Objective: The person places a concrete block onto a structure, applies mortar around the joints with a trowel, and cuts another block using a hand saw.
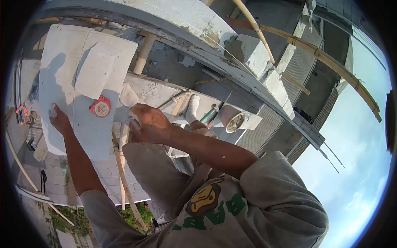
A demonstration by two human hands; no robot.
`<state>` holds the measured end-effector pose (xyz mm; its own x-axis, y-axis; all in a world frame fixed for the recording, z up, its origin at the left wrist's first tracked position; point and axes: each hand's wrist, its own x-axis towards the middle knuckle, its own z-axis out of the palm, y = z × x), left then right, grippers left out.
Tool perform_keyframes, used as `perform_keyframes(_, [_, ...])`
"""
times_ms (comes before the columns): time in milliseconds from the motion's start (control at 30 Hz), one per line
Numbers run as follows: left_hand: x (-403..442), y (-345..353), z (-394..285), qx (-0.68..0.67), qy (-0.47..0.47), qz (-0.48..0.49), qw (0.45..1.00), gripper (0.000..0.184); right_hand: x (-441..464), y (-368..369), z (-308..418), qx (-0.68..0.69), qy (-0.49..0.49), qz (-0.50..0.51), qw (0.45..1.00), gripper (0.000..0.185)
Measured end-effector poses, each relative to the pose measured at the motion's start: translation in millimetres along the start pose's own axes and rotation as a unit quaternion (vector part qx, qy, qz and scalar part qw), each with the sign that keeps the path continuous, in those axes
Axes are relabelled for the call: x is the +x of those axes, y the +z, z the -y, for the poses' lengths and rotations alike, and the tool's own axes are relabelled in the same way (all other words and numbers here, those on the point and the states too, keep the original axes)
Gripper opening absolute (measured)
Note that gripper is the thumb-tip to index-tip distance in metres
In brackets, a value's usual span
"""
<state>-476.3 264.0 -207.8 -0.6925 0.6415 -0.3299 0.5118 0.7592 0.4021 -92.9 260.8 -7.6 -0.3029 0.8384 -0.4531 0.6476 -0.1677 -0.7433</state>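
Two pale blocks lie side by side, the left block [51, 82] and the right block [122, 62]. My left hand [61, 120] rests on the lower part of the left one with its fingers apart. A smaller white piece [97, 70] lies across the right block, and a red tape measure [100, 107] sits just below it. Beside that block's right edge, my right hand [151, 124] is closed with curled fingers; what they hold, if anything, is hidden.
A bucket [235, 118] and a green-handled hammer [210, 113] are right of my sock-covered foot [192, 108]. A red-handled tool [21, 115] lies far left. Bamboo poles [142, 53] and a long concrete wall top [182, 20] border the work area. Sky shows at right.
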Motion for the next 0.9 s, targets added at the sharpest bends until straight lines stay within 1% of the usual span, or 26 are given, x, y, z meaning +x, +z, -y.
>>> perform_keyframes(33, [-15.1,-7.1,-19.7,-0.017,-0.013,-0.006,1.0,0.09,-24.6,-5.0,-9.2,0.019,0.008,0.01,1.0,0.031])
perform_keyframes(67, [-30.1,-7.7,-30.3,-0.013,0.001,-0.015,1.0,0.09,-46.2,-13.3,-16.9,0.038,0.015,0.021,0.999,0.032])
perform_keyframes(167, [-92.2,-2.1,-66.3,0.027,0.063,-0.027,0.997,0.089,-101.4,-50.7,-34.5,0.035,0.102,0.162,0.981,0.035])
perform_keyframes(233, [-141.8,5.1,-88.1,0.022,0.056,-0.001,0.998,0.089,-149.6,-55.1,-66.1,0.041,0.124,0.112,0.985,0.036])
perform_keyframes(300, [-185.0,17.3,-99.0,0.046,0.071,0.01,0.996,0.084,-191.6,-60.8,-102.7,0.034,0.153,0.076,0.985,0.038])
perform_keyframes(333, [-206.8,20.6,-106.5,0.038,0.109,0.051,0.992,0.079,-212.7,-70.1,-120.3,0.021,0.176,0.064,0.982,0.038])
perform_keyframes(367, [-227.1,26.6,-112.3,0.03,0.146,0.095,0.984,0.075,-230.9,-84.6,-137.5,0.039,0.238,0.077,0.967,0.04])
perform_keyframes(400, [-243.4,39.0,-110.3,0.035,0.138,0.118,0.983,0.068,-249.8,-98.5,-155.7,0.058,0.299,0.092,0.948,0.041])
perform_keyframes(433, [-256.9,49.9,-110.7,0.04,0.131,0.141,0.98,0.062,-271.3,-102.3,-179.4,0.048,0.355,0.086,0.93,0.043])
perform_keyframes(467, [-268.5,52.9,-119.9,0.093,0.134,0.245,0.956,0.059,-296.0,-97.2,-208.3,0.04,0.409,0.081,0.908,0.045])
perform_keyframes(533, [-312.1,58.3,-151.2,0.122,0.151,0.359,0.913,0.054,-357.4,-58.2,-281.0,0.009,0.377,-0.027,0.926,0.044])
perform_keyframes(567, [-339.6,63.8,-167.8,0.094,0.169,0.377,0.906,0.054,-379.4,-58.6,-300.3,0.032,0.397,-0.043,0.916,0.043])
perform_keyframes(633, [-350.7,81.7,-165.5,0.059,0.16,0.487,0.856,0.054,-414.2,-57.1,-329.8,0.058,0.432,-0.092,0.896,0.04])
perform_keyframes(700, [-400.3,81.9,-217.3,0.084,0.119,0.531,0.835,0.052,-436.4,-50.0,-358.9,0.063,0.465,-0.157,0.869,0.037])
perform_keyframes(767, [-430.7,90.4,-255.1,0.162,0.132,0.555,0.805,0.054,-446.4,-52.5,-396.8,0.144,0.491,-0.141,0.848,0.035])
perform_keyframes(800, [-438.3,96.1,-261.4,0.182,0.149,0.553,0.799,0.053,-450.9,-48.9,-418.9,0.186,0.501,-0.13,0.835,0.035])
perform_keyframes(833, [-453.7,106.8,-271.6,0.2,0.164,0.551,0.793,0.051,-455.1,-39.2,-443.8,0.201,0.529,-0.162,0.808,0.035])
perform_keyframes(900, [-486.4,123.0,-280.9,0.214,0.142,0.555,0.792,0.053,-464.1,-10.3,-488.9,0.23,0.584,-0.211,0.75,0.035])
